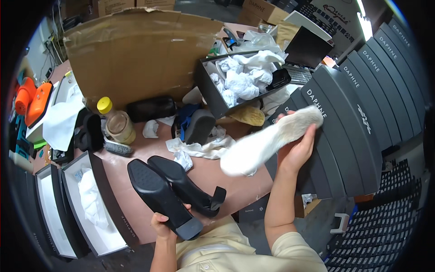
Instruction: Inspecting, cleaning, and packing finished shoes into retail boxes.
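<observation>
My left hand (pixel 164 224) is closed around the heel end of a black shoe (pixel 156 188), held with its sole facing up. A second black shoe (pixel 186 183), with a heel strap, lies against it on its right; whether my fingers also hold that one I cannot tell. Out to the right, my right hand (pixel 297 149) grips a long, white, soft-looking piece (pixel 267 143), shaped like a sole and slightly fuzzy. Its near end hangs over the table, blurred a little. Below it on the tabletop lie a crumpled white cloth (pixel 204 147) and a ball of white paper (pixel 183 159).
Open grey shoe boxes (pixel 93 204) with white paper stand at left. A dark box of crumpled paper (pixel 244 81) sits at the back, before a cardboard sheet (pixel 140 59). A yellow-capped jar (pixel 120 127) stands left. Tall stacked grey boxes (pixel 335 131) rise at right.
</observation>
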A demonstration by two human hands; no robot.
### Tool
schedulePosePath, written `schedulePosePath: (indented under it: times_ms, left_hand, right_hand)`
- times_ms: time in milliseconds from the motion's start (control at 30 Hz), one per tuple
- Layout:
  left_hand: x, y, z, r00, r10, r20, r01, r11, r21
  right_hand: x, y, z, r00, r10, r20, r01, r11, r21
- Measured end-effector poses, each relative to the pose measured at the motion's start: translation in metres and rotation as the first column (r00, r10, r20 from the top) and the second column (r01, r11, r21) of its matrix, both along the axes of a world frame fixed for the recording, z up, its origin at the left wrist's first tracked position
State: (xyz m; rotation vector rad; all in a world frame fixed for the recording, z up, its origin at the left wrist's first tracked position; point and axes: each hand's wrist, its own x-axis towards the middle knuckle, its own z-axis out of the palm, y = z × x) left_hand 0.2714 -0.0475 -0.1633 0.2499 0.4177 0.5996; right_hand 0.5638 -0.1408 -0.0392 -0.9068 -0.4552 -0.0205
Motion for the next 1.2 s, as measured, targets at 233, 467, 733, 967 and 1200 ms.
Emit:
schedulePosePath:
  times_ms: [233, 467, 733, 967, 1200]
  left_hand:
    - [-0.023, 0.018, 0.052, 0.923, -0.122, 0.366, 0.041, 0.974, 0.221]
    - [-0.020, 0.014, 0.083, 0.893, -0.262, 0.366, 0.151, 0.941, 0.305]
    - [-0.032, 0.004, 0.072, 0.914, -0.128, 0.384, 0.036, 0.971, 0.238]
    - [-0.061, 0.008, 0.031, 0.936, -0.251, 0.248, 0.155, 0.924, 0.348]
    - [-0.083, -0.014, -0.026, 0.914, -0.083, 0.398, 0.097, 0.995, -0.016]
  right_hand:
    - [-0.059, 0.045, 0.016, 0.506, 0.779, -0.371, -0.854, 0.512, -0.090]
    - [-0.143, 0.066, -0.005, 0.383, 0.772, -0.507, -0.910, 0.408, -0.065]
    - [-0.179, 0.023, -0.028, 0.283, 0.859, -0.427, -0.959, 0.252, -0.129]
    - [-0.140, 0.062, -0.019, 0.680, 0.696, -0.232, -0.692, 0.504, -0.517]
    - [-0.135, 0.284, -0.014, 0.396, 0.348, 0.850, 0.245, 0.852, -0.463]
